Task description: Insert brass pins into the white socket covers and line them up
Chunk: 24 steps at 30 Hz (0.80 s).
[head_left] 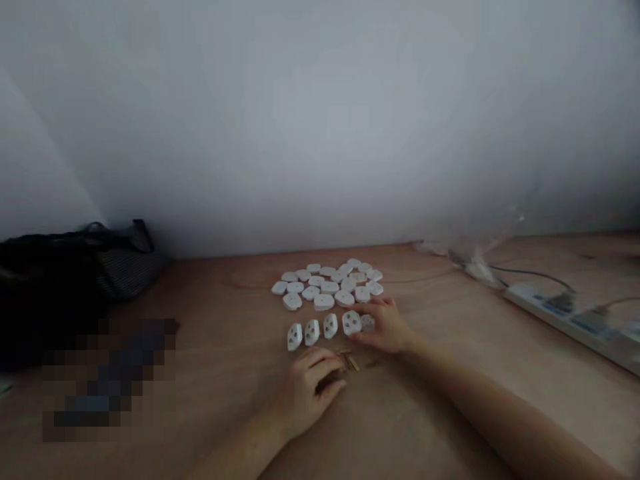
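The person has both arms stretched over a wooden bench (210,373). Nearest the right hand (383,327) is the right end of a short row of white plastic pieces (312,332) with holes in their faces. Its thumb and fingers stand apart about that end; whether they grip a piece, I can't tell from here. The left hand (313,387) is half curled, low in front of the row, beside a few small brass pins (353,363); I can't make out whether its fingers hold one. Behind the row, near the wall (320,133), lies a loose cluster of more white pieces (329,288). Over to the right sit a clear plastic bag (480,267) and a power strip (565,320) with plugs in it; a black bag (50,300) slumps at the left.
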Each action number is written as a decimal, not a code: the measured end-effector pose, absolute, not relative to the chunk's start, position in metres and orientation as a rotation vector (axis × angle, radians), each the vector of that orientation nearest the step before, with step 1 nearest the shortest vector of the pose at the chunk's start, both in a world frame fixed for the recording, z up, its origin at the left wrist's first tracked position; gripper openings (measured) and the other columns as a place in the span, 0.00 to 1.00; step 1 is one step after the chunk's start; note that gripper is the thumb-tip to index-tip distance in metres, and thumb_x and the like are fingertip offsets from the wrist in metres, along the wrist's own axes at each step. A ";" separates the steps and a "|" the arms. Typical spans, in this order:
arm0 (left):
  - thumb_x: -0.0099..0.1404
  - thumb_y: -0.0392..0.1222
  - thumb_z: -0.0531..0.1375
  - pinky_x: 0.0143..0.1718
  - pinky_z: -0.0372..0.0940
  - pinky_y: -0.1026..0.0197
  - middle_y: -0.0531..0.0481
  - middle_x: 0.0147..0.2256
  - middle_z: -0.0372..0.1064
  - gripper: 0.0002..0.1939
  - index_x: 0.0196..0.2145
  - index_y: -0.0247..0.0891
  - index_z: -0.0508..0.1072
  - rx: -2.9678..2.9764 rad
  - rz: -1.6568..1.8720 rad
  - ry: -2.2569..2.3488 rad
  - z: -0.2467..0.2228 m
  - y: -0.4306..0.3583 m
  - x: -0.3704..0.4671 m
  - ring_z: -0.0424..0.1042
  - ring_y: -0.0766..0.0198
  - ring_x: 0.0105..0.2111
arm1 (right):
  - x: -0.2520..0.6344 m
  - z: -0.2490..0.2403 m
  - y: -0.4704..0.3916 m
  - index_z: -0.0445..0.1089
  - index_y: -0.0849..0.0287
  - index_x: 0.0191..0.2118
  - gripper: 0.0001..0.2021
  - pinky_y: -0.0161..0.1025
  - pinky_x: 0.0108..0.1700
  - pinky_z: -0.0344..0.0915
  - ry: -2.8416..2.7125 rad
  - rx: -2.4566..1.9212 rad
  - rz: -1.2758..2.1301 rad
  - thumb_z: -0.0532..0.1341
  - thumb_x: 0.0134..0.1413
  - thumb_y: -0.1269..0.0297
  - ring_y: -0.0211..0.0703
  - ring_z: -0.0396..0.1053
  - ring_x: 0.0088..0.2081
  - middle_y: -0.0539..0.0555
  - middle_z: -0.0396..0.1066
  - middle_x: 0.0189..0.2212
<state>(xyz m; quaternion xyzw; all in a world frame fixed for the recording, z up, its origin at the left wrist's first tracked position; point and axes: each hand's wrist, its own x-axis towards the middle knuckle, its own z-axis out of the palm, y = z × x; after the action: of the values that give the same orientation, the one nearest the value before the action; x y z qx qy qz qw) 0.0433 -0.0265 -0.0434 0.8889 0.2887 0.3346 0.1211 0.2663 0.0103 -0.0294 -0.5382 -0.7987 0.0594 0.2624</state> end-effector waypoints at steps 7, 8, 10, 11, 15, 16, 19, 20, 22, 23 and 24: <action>0.61 0.36 0.58 0.42 0.69 0.58 0.46 0.39 0.73 0.10 0.41 0.39 0.74 2.604 0.922 0.787 -0.043 -0.025 0.044 0.73 0.60 0.39 | 0.257 -0.030 0.018 0.65 0.52 0.53 0.27 0.48 0.47 0.49 -2.255 -1.464 0.106 0.63 0.46 0.52 0.53 0.64 0.45 0.55 0.73 0.39; 0.61 0.36 0.58 0.42 0.69 0.58 0.46 0.40 0.73 0.11 0.41 0.39 0.74 2.601 0.917 0.792 -0.043 -0.025 0.044 0.73 0.60 0.39 | 0.258 -0.030 0.018 0.64 0.52 0.54 0.29 0.47 0.47 0.50 -2.262 -1.467 0.105 0.63 0.45 0.50 0.52 0.63 0.45 0.55 0.73 0.41; 0.61 0.36 0.58 0.42 0.69 0.58 0.46 0.40 0.73 0.11 0.42 0.40 0.73 2.586 0.914 0.820 -0.043 -0.024 0.043 0.72 0.60 0.40 | 0.263 -0.029 0.017 0.62 0.52 0.55 0.31 0.47 0.47 0.50 -2.267 -1.482 0.103 0.63 0.45 0.47 0.53 0.63 0.46 0.56 0.71 0.44; 0.60 0.36 0.58 0.42 0.69 0.58 0.46 0.41 0.73 0.12 0.43 0.40 0.73 2.576 0.910 0.836 -0.044 -0.024 0.043 0.72 0.60 0.40 | 0.268 -0.029 0.016 0.63 0.52 0.54 0.30 0.47 0.47 0.50 -2.267 -1.495 0.103 0.63 0.45 0.46 0.53 0.62 0.47 0.56 0.70 0.46; 0.60 0.37 0.59 0.44 0.69 0.57 0.45 0.43 0.72 0.14 0.45 0.38 0.72 2.567 0.889 0.902 -0.044 -0.024 0.044 0.72 0.59 0.42 | 0.289 -0.030 0.013 0.69 0.49 0.48 0.22 0.49 0.47 0.51 -2.272 -1.563 0.097 0.62 0.47 0.49 0.55 0.61 0.48 0.57 0.67 0.47; 0.60 0.38 0.59 0.45 0.68 0.56 0.44 0.45 0.71 0.15 0.46 0.37 0.71 2.572 0.863 0.923 -0.044 -0.023 0.045 0.72 0.58 0.43 | 0.293 -0.030 0.012 0.70 0.49 0.48 0.21 0.50 0.47 0.51 -2.277 -1.574 0.096 0.63 0.47 0.50 0.55 0.60 0.49 0.57 0.66 0.48; 0.61 0.38 0.58 0.51 0.65 0.53 0.43 0.51 0.67 0.20 0.52 0.38 0.68 2.602 0.770 0.972 -0.042 -0.023 0.047 0.68 0.56 0.50 | 0.298 -0.033 0.010 0.70 0.48 0.48 0.21 0.51 0.47 0.51 -2.295 -1.584 0.096 0.64 0.45 0.52 0.56 0.59 0.49 0.56 0.66 0.49; 0.61 0.38 0.58 0.52 0.64 0.52 0.43 0.53 0.65 0.21 0.53 0.38 0.67 2.612 0.742 0.978 -0.042 -0.023 0.048 0.66 0.56 0.52 | 0.297 -0.034 0.009 0.69 0.48 0.48 0.21 0.50 0.47 0.51 -2.299 -1.583 0.096 0.64 0.45 0.52 0.55 0.59 0.49 0.56 0.65 0.49; 0.62 0.38 0.57 0.53 0.62 0.50 0.43 0.55 0.63 0.22 0.55 0.40 0.65 2.632 0.696 0.976 -0.041 -0.023 0.049 0.64 0.55 0.54 | 0.296 -0.035 0.008 0.69 0.48 0.48 0.21 0.50 0.47 0.51 -2.303 -1.581 0.096 0.64 0.45 0.53 0.55 0.59 0.49 0.56 0.65 0.49; 0.63 0.38 0.57 0.53 0.62 0.50 0.43 0.56 0.62 0.22 0.55 0.40 0.65 2.637 0.675 0.972 -0.040 -0.023 0.049 0.63 0.55 0.54 | 0.295 -0.035 0.007 0.70 0.48 0.47 0.21 0.50 0.47 0.51 -2.302 -1.579 0.095 0.64 0.45 0.53 0.55 0.59 0.49 0.56 0.65 0.49; 0.63 0.37 0.56 0.53 0.62 0.50 0.43 0.56 0.62 0.21 0.55 0.40 0.65 2.640 0.655 0.969 -0.039 -0.024 0.049 0.63 0.55 0.54 | 0.294 -0.035 0.006 0.70 0.49 0.47 0.21 0.50 0.47 0.51 -2.300 -1.574 0.095 0.65 0.44 0.53 0.55 0.59 0.49 0.56 0.65 0.49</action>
<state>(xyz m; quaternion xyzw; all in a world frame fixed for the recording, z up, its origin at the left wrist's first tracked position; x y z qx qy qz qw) 0.0492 -0.0236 -0.0395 0.9069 0.3330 0.2249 0.1267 0.2939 0.0061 -0.0354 -0.5558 -0.8119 0.0335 0.1754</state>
